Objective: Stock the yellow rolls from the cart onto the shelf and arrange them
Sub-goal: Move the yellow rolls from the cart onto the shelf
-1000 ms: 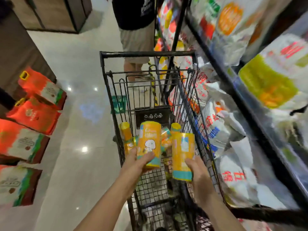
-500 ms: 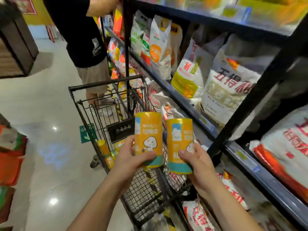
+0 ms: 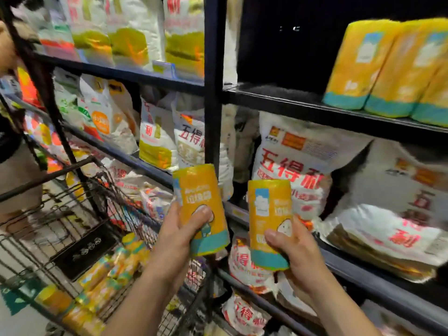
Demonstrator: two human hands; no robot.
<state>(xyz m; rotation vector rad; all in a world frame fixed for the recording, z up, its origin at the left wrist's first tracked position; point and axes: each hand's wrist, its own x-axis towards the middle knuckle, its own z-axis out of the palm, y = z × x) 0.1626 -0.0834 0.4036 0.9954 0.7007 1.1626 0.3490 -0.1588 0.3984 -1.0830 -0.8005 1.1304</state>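
Note:
My left hand point(image 3: 178, 235) grips a yellow roll with a teal bottom band point(image 3: 200, 190), held upright in front of the shelf post. My right hand point(image 3: 294, 248) grips a second yellow roll point(image 3: 268, 204) beside it, also upright. Several more yellow rolls point(image 3: 106, 275) lie in the black wire cart point(image 3: 43, 178) at the lower left. On the upper right shelf point(image 3: 303, 105) stand three yellow rolls point(image 3: 388, 66) side by side, with dark bare room to their left.
White flour bags point(image 3: 298, 170) with red lettering fill the middle and lower shelves. A black upright post point(image 3: 213, 93) divides the shelving. A person in dark top and shorts point(image 3: 14, 151) stands at the far left beyond the cart.
Both hands have lifted the two rolls out of the cart and up toward the shelves. My view has swung right and upward, bringing the upper shelf with yellow rolls into sight.

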